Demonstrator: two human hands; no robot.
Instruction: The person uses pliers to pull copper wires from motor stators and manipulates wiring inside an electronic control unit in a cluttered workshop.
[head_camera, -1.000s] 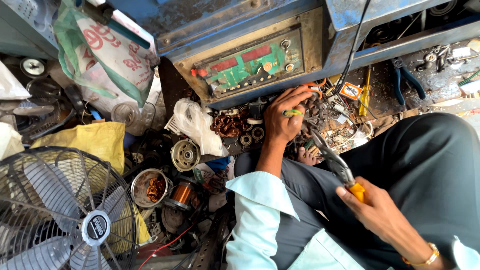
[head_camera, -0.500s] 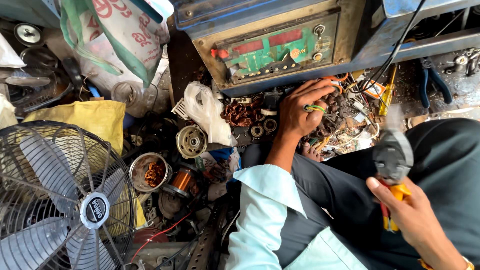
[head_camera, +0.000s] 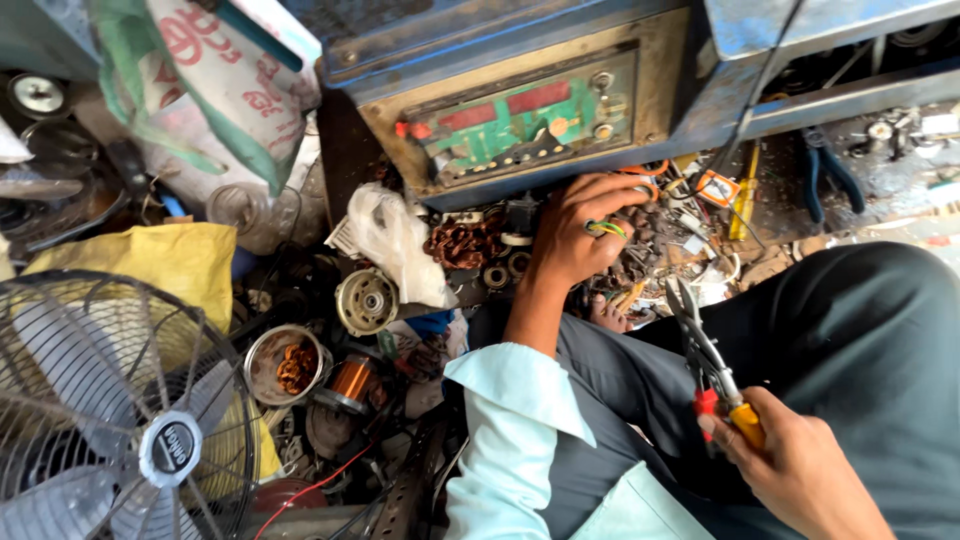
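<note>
Right hand: the right hand (head_camera: 800, 470), at 5 o'clock and nearest the camera, has its grip clamped on the red and yellow handles of a pair of pliers (head_camera: 705, 360), whose steel nose points toward 11 o'clock over the dark trousers (head_camera: 850, 340).
Left hand: the left hand (head_camera: 585, 230), at centre, reaches out of a pale blue sleeve (head_camera: 510, 430) into a heap of small scrap parts (head_camera: 650, 260); its grip is closed on a short bundle of green and yellow wires (head_camera: 605, 229).
Fan: a wire-caged fan (head_camera: 110, 420) with a round grey hub badge fills the 8 o'clock corner.
Motor parts: a tin of copper bits (head_camera: 285, 362), a copper-wound coil (head_camera: 352, 380) and a round metal housing (head_camera: 367, 301) lie at 9 o'clock of the sleeve.
Packages: a crumpled clear plastic bag (head_camera: 395, 245) sits just beyond the housing; a yellow sack (head_camera: 150, 262) lies behind the fan; a white and green sack (head_camera: 215, 85) with red printing hangs at 11 o'clock.
Panel: a green circuit board (head_camera: 520, 120) with red display strips is set in a blue metal cabinet (head_camera: 500, 30) at 12 o'clock.
Label: a small orange-edged tag (head_camera: 717, 187) lies at 2 o'clock of the left hand, blue-handled pliers (head_camera: 825, 170) farther right.
</note>
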